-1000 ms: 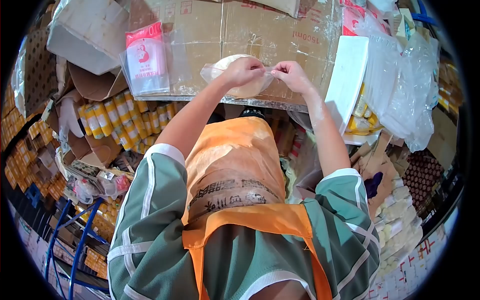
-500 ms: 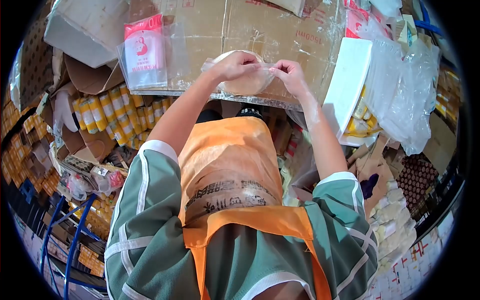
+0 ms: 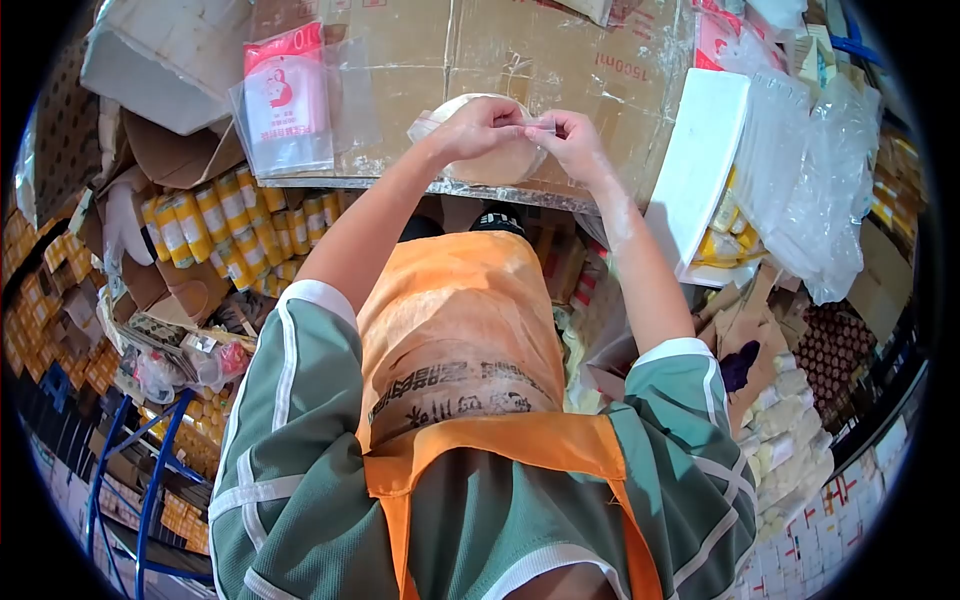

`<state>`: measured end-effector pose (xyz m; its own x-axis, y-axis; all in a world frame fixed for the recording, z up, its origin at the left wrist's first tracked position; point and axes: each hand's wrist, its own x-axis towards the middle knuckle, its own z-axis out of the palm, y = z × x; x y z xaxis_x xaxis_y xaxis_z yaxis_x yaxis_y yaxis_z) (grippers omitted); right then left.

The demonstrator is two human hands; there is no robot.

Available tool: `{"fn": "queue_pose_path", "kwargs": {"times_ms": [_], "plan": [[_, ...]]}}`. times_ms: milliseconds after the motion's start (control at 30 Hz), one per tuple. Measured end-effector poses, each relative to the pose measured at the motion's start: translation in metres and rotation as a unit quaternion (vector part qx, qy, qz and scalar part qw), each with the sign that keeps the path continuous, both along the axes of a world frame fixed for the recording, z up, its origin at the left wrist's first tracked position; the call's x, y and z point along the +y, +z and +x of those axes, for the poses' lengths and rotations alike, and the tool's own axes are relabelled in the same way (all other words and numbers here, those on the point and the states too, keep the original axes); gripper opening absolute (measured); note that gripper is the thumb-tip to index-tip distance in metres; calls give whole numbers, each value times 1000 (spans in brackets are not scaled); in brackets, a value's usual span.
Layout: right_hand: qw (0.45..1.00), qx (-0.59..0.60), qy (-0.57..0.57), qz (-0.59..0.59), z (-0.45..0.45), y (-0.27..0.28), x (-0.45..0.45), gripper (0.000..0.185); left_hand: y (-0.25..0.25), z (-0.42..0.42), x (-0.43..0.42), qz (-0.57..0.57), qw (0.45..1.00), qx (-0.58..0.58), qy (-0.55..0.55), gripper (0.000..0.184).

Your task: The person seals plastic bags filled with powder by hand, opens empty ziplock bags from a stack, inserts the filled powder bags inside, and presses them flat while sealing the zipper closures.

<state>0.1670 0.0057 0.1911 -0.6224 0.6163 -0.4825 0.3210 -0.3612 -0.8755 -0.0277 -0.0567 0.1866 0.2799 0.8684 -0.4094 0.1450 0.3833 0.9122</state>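
Observation:
A clear plastic bag (image 3: 497,166) holding something round and pale lies near the front edge of the cardboard-covered table (image 3: 400,100). Its mouth edge, which looks like a seal strip, runs between my two hands. My left hand (image 3: 480,128) is closed, pinching this strip over the middle of the bag. Just beside it, my right hand (image 3: 573,146) pinches the strip's right end between thumb and finger. The fingertips of both hands are almost touching. What exactly is inside the bag I cannot make out.
At the left lie clear bags with a pink-and-white printed packet (image 3: 288,95). A white foam box (image 3: 700,170) with yellow packs and plastic sheeting (image 3: 815,190) stands right. Yellow-and-white rolls (image 3: 225,225) are stacked lower left, near a blue metal frame (image 3: 150,490).
My right hand has shifted slightly left, closer to my left hand, along the bag's strip. Both hands still pinch it. The view has tilted a little.

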Motion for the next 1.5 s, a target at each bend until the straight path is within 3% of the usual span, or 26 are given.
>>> {"fn": "queue_pose_path", "kwargs": {"times_ms": [100,167,400,600,667,767,867,900,933,967,1033,1133,1233,1300,1367,1400,1500], "plan": [[1000,-9,0,-3,-1,4,0,8,4,5,-6,19,997,-50,58,18],[1000,-3,-17,-2,-1,-2,-4,6,16,1,-7,105,991,83,28,14],[997,-19,-68,16,10,7,-6,6,33,-46,-27,203,936,287,-26,16],[992,32,-121,-25,17,-13,-7,8,10,-149,-71,168,900,401,-41,16],[989,42,-140,-31,23,-16,-5,8,1,-190,-93,103,908,403,55,14],[986,26,-153,-62,28,-11,2,7,35,-209,-99,35,900,424,97,11],[996,47,-80,-13,9,8,0,6,39,-139,-89,140,899,381,163,10],[1000,6,-28,0,1,10,2,5,57,-100,-81,233,888,369,145,12],[999,-40,22,13,-4,11,4,5,63,-68,-72,260,881,390,71,13],[999,-39,20,15,-7,11,6,5,53,-40,-73,306,897,318,29,21],[999,-26,33,8,-8,10,15,5,57,1,-64,358,873,326,-65,40],[999,-41,-6,-8,8,-10,21,6,13,-1,-69,364,831,413,-82,52],[998,-54,-28,-9,15,-10,27,7,11,-14,-77,281,862,417,-58,57],[998,-52,-32,-6,15,3,28,8,18,-14,-78,265,872,409,-42,50],[989,-116,31,88,10,16,32,10,29,-11,-71,269,885,378,40,43],[989,-113,31,92,8,20,31,10,39,-7,-64,313,870,376,59,32],[989,-30,-34,139,5,28,24,12,68,2,-31,368,825,419,91,32]]}}
